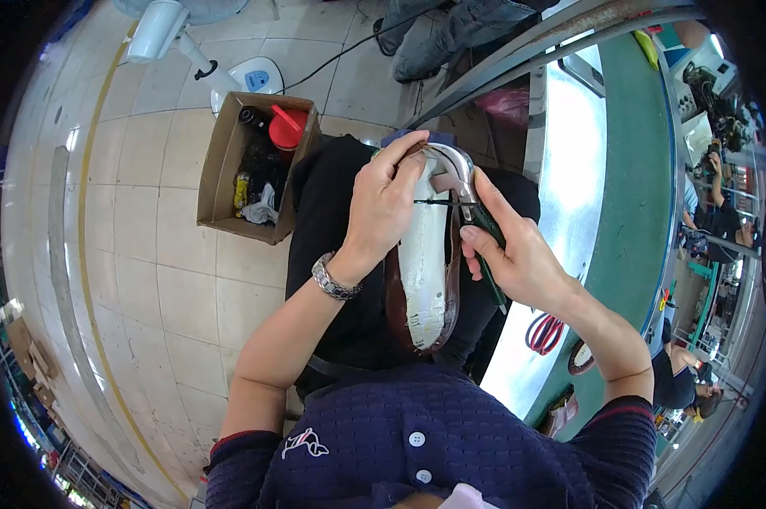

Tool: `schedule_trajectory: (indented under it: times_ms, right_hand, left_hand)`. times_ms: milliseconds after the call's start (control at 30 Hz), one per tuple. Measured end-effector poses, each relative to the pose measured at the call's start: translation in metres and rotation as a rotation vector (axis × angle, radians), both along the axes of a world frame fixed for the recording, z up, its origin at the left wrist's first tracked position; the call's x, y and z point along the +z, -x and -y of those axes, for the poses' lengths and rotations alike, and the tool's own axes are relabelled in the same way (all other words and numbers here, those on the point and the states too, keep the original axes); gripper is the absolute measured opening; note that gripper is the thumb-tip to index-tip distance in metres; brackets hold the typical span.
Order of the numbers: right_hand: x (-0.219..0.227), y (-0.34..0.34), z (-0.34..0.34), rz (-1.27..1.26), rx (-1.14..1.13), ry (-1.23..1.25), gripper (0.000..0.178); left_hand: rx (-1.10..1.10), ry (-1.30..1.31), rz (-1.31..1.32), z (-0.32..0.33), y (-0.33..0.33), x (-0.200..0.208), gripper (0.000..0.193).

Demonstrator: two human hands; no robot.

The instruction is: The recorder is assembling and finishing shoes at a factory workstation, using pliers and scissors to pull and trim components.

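Two hands, pliers, box with red container

I see an open cardboard box on the pale tiled floor, holding a red container, a small yellow bottle and a white crumpled item (tissue or cloth, I can't tell from here). Beyond it I have a white stand base; to the right, red and black loops lie near a green tabletop.
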State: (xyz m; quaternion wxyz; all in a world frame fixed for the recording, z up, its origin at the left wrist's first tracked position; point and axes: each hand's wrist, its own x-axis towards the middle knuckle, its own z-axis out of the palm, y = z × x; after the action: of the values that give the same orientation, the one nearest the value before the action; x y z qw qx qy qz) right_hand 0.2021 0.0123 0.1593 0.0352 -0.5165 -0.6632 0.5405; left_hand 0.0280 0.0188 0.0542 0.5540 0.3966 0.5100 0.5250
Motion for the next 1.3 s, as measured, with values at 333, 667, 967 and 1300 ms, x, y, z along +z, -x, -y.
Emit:
schedule_trajectory:
  times_ms: [333,667,967,1300]
  right_hand:
    - [0.005,0.0,-0.001,0.058,0.025,-0.02,0.064]
    - [0.023,-0.019,-0.031,0.04,0.089,0.227,0.069]
    - [0.052,0.018,-0.032,-0.049,-0.113,-0.555,0.064]
    - [0.027,0.011,-0.03,0.118,0.147,-0.701,0.071]
  left_hand:
    - [-0.014,0.275,0.608,-0.009,0.003,0.016,0.034]
    - [-0.163,0.203,0.317,-0.01,0.011,0.005,0.031]
    - [-0.138,-0.104,-0.017,-0.01,0.016,-0.005,0.038]
    - [-0.335,-0.112,-0.126,-0.008,0.033,-0.004,0.043]
